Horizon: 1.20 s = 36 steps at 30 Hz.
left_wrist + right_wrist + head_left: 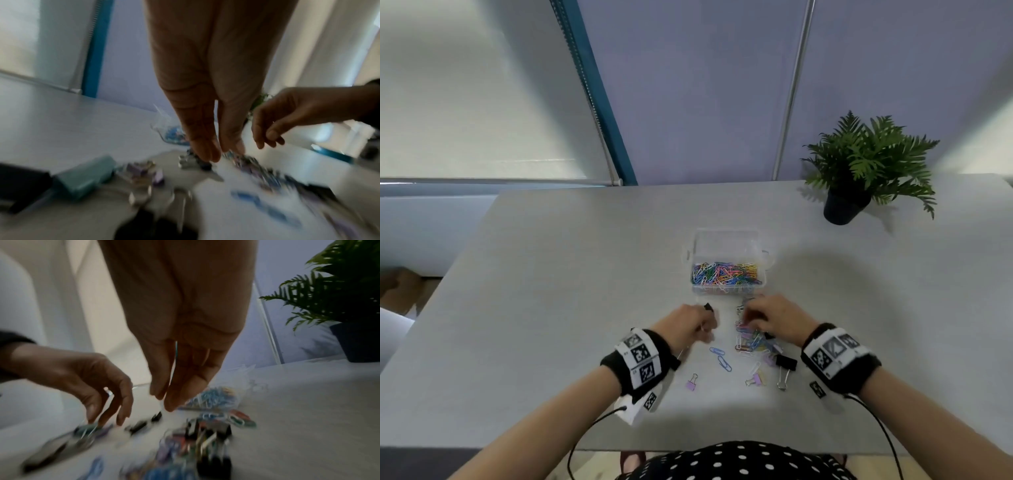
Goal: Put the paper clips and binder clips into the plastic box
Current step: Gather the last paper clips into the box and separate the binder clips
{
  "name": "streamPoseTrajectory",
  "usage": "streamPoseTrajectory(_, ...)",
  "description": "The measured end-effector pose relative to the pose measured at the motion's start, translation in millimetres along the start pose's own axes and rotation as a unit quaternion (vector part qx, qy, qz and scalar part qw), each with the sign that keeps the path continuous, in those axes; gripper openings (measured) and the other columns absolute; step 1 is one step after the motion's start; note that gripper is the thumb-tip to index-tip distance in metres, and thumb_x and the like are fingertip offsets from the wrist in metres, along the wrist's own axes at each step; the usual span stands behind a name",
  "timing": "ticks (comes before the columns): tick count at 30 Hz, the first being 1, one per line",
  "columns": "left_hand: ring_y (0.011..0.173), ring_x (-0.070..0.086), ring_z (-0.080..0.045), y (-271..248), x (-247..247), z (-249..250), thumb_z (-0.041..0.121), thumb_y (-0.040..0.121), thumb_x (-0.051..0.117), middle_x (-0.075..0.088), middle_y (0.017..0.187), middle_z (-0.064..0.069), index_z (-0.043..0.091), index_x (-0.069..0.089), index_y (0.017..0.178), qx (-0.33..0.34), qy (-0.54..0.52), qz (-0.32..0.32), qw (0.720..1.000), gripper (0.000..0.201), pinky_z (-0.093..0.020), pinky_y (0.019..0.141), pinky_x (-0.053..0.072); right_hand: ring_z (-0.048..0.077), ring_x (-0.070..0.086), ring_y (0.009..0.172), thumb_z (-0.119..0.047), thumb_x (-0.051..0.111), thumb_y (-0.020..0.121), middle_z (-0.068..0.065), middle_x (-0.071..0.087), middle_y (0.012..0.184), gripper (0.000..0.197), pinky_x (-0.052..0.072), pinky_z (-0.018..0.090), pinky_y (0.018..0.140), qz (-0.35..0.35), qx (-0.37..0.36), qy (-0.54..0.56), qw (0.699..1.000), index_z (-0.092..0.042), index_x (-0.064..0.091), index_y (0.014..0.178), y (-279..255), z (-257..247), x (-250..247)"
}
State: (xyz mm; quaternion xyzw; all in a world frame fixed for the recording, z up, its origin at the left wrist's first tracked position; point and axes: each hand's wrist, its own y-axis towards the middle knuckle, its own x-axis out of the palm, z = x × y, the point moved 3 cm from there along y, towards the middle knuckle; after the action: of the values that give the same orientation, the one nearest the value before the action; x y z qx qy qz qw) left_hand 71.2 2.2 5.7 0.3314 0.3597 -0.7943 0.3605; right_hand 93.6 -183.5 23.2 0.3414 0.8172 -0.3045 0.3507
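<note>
While seen from my head, the plastic box stands mid-desk, far of both hands, part-filled with coloured paper clips. Left hand: fingers curled; its hold cannot be told. Right hand: fingers down in the loose clip pile. Black binder clip near right; potted plant far right.

Left wrist: left fingers straight, pointing down, grasping nothing visible; blurred.

Right wrist: right hand pinches a thin wire, likely a clip.
</note>
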Motion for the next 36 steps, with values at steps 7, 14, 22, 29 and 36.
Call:
streamPoseTrajectory(7,0.104,0.050,-0.024,-11.4,46.7,13.7,0.016,0.077,0.068,0.042,0.123,-0.010,0.007,0.043,0.123,0.001,0.070,0.000,0.998,0.053,-0.041,0.088,0.049,0.018,0.049,0.109,-0.022,0.062,0.083,0.002,0.048,0.121,0.035,0.043,0.030,0.082,-0.043,0.038,-0.108,0.993,-0.014,0.049,0.115,-33.0,6.4,39.7)
streamPoseTrajectory(14,0.105,0.052,-0.026,5.8,49.1,37.7,0.006,0.079,0.066,0.046,0.122,-0.012,0.006,0.046,0.125,0.018,0.013,0.030,0.999,0.050,-0.039,0.092,0.048,0.020,0.042,0.118,-0.012,0.064,0.078,0.004,0.043,0.129,0.052,0.048,0.035,0.086,-0.037,0.043,-0.138,0.989,-0.013,0.041,0.125,-26.3,6.5,44.4)
streamPoseTrajectory(22,0.094,0.057,-0.027,13.7,47.6,43.8,0.003,0.086,0.055,0.054,0.107,-0.012,0.004,0.057,0.096,0.045,0.071,0.044,0.996,0.011,-0.041,0.081,0.052,0.025,0.049,0.110,-0.002,0.047,0.085,0.010,0.051,0.122,0.031,0.042,0.032,0.073,0.030,-0.006,-0.148,0.989,-0.008,0.051,0.115,-21.6,10.3,35.8)
streamPoseTrajectory(29,0.105,0.052,-0.033,10.5,47.6,43.0,0.016,0.093,0.049,0.050,0.116,-0.017,0.001,0.053,0.109,0.022,0.156,-0.004,0.987,0.023,-0.044,0.083,0.044,0.017,0.057,0.062,-0.004,0.075,0.054,-0.001,0.057,0.072,0.033,0.028,0.019,0.040,0.066,-0.063,-0.181,0.979,-0.017,0.049,0.069,-24.3,15.6,41.5)
streamPoseTrajectory(36,0.100,0.056,-0.029,2.7,42.2,23.2,0.022,0.090,0.054,0.056,0.108,-0.010,0.008,0.058,0.102,0.000,0.077,0.000,0.997,0.019,-0.037,0.084,0.048,0.012,0.057,0.060,-0.014,0.083,0.057,-0.004,0.059,0.069,0.037,0.042,0.019,0.041,0.068,-0.104,-0.221,0.967,-0.019,0.052,0.076,-22.9,13.8,47.1)
